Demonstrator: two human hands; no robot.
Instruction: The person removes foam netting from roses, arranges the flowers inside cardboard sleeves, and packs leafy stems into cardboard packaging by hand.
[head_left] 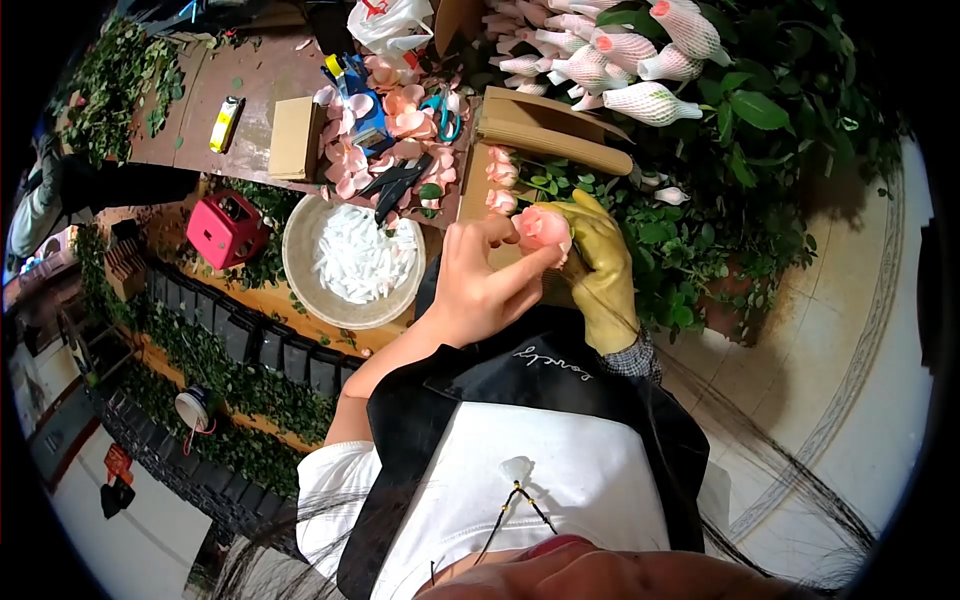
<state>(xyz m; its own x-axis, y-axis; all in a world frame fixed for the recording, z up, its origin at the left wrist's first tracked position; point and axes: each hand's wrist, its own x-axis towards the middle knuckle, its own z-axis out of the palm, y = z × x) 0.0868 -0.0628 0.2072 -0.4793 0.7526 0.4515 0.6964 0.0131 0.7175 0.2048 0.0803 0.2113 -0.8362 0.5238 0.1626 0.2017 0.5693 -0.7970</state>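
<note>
A pink rose [541, 229] is between my two hands, over the table's front edge. My left hand [485, 280], bare, has its bent index finger and thumb at the bloom's outer petals. My right hand [601, 258], in a yellow-green glove, is closed around the base of the bloom; its stem is mostly hidden. Beyond my hands, more pink roses [501, 170] lie beside a cardboard piece [555, 136]. Loose pink petals [346, 166] cover the table [255, 65] to the left, with black scissors [398, 187] among them.
A round tub [293, 277] of white pieces stands left of my left hand. Net-wrapped roses [652, 103] and leafy stems [665, 225] are at the right. Farther left are a pink stool [212, 240], a cardboard box [291, 139] and a yellow-and-white cutter [226, 124].
</note>
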